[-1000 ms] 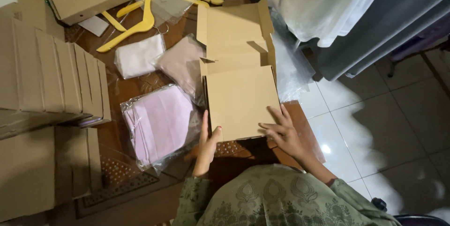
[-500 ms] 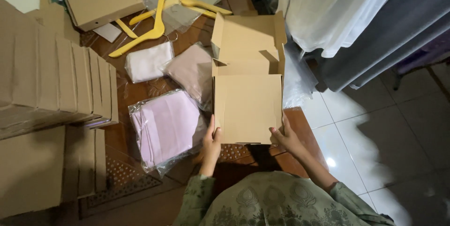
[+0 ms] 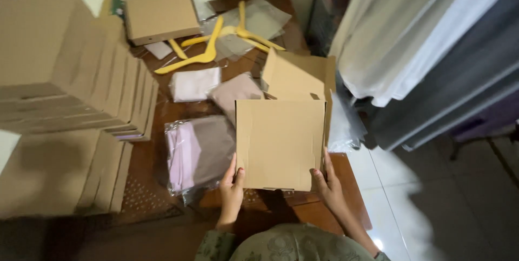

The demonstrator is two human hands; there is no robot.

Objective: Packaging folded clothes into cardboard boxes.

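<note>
I hold a brown cardboard box (image 3: 278, 142) upright over a wooden table (image 3: 346, 185), its flaps folded up behind it. My left hand (image 3: 231, 189) grips the box's lower left corner. My right hand (image 3: 327, 181) grips its lower right edge. Just left of the box lies a clear plastic bag with folded pink cloth (image 3: 195, 152). Two more bagged cloths, one white (image 3: 193, 84) and one beige (image 3: 233, 92), lie beyond it.
Rows of folded flat cardboard boxes (image 3: 81, 77) stand at the left, with another row (image 3: 65, 174) nearer me. A closed box (image 3: 161, 15) and yellow hangers (image 3: 211, 47) lie at the far end. Hanging garments (image 3: 421, 39) crowd the right side above a tiled floor (image 3: 448, 207).
The box has been pulled nearer and tipped more upright. My hands shifted to its lower corners. My view has moved left and closer.
</note>
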